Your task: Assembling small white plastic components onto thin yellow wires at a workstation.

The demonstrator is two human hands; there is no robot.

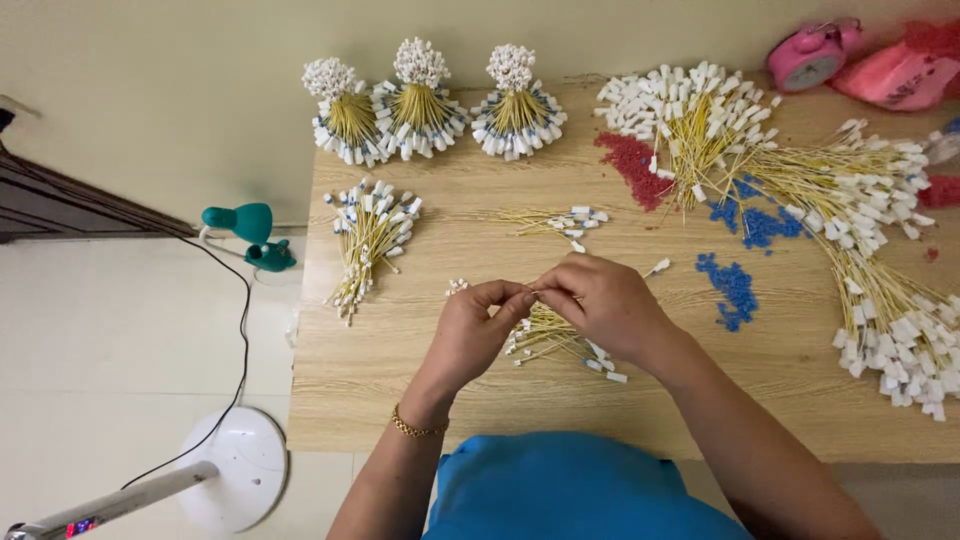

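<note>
Left hand (478,318) and right hand (598,300), centre frame: both pinch one yellow wire (541,293). Loose bundle (555,338) beneath, on counter (400,350). Best kept pinched close to the tip.

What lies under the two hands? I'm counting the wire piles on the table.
Under the left hand and right hand lies a small pile of yellow wires with white tips, on the table. The hands cover part of it, so its full extent stays hidden.

We are seeing only a crumpled pink plastic bag (900,72) lying at the table's far right corner; no labels, signs or screens are showing
</note>
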